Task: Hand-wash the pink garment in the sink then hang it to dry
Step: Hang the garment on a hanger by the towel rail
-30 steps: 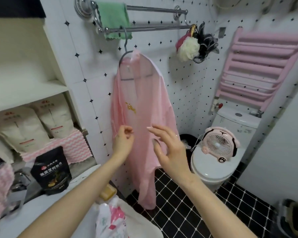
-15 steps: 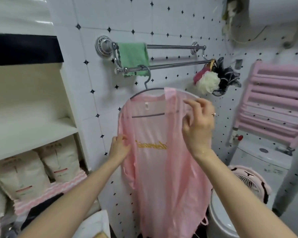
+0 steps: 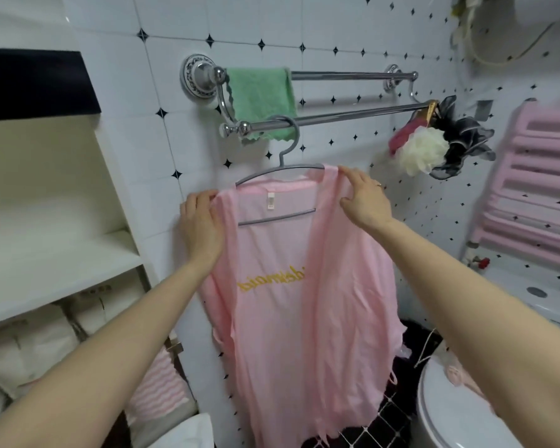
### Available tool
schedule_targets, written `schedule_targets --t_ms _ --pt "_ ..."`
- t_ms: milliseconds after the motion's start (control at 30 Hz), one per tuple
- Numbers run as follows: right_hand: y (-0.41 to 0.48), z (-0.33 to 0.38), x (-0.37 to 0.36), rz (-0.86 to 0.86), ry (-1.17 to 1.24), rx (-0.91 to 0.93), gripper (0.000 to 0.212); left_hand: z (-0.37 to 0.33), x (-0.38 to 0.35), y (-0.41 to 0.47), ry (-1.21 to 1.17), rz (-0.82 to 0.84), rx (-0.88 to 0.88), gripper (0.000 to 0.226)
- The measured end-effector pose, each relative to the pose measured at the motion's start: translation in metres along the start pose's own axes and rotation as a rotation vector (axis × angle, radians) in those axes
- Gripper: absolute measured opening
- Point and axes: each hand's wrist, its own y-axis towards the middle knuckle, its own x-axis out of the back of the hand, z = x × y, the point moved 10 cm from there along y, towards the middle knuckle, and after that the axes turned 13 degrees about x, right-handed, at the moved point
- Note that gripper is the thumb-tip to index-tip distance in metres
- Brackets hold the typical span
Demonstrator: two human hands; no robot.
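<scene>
The pink garment point(image 3: 304, 302), with yellow lettering showing through, hangs on a grey hanger point(image 3: 282, 171) hooked over the lower chrome towel rail point(image 3: 353, 116). My left hand point(image 3: 201, 227) grips the garment's left shoulder edge. Up at the right shoulder, by the hanger's end, my right hand point(image 3: 364, 202) pinches the front edge of the fabric. The sink is out of view.
A green cloth point(image 3: 261, 98) hangs on the rail beside the hanger hook, and bath puffs point(image 3: 424, 150) hang at the rail's right end. White shelves point(image 3: 55, 263) stand at left. A pink wall rack point(image 3: 537, 189) and the toilet point(image 3: 459, 415) are at right.
My left hand has risen from the garment's side to its left shoulder. My right hand stays at the right shoulder, now nearer the hanger's end. The view has moved closer.
</scene>
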Motion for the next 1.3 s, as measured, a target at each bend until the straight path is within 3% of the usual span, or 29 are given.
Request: schedule_targets --t_ms 100,333,533,767,867,1033,1167,1267,1300 --pt "0.003 0.003 -0.005 -0.032 0.057 -0.011 0.065 -0.006 0.023 0.008 -0.001 -0.081 0.005 0.008" --pt "-0.006 0.000 -0.019 -0.066 0.102 -0.005 0.067 -0.037 0.038 0.012 0.217 -0.153 -0.182 0.009" --pt "0.004 -0.008 -0.010 -0.117 0.213 -0.038 0.037 -0.048 0.020 0.027 0.236 0.025 -0.107 0.011" --pt "-0.019 -0.033 -0.019 -0.053 0.255 -0.139 0.052 -0.055 0.017 0.017 0.208 0.067 -0.113 0.007" --pt "-0.023 -0.033 -0.016 -0.087 0.253 -0.087 0.050 -0.040 0.011 0.018 0.100 0.178 0.014 0.016" --pt "-0.023 -0.022 -0.010 -0.136 0.206 -0.013 0.054 -0.036 0.005 -0.006 0.146 0.213 -0.081 0.026" --pt "-0.018 -0.009 -0.009 -0.122 0.173 0.082 0.062 -0.018 0.003 -0.014 0.172 0.216 -0.023 0.030" --pt "-0.019 -0.006 -0.009 -0.063 0.164 0.031 0.074 -0.006 0.003 -0.016 0.143 0.287 0.055 0.032" --pt "-0.026 0.000 0.002 -0.144 0.135 0.020 0.072 -0.002 0.002 -0.015 0.124 0.318 0.080 0.034"
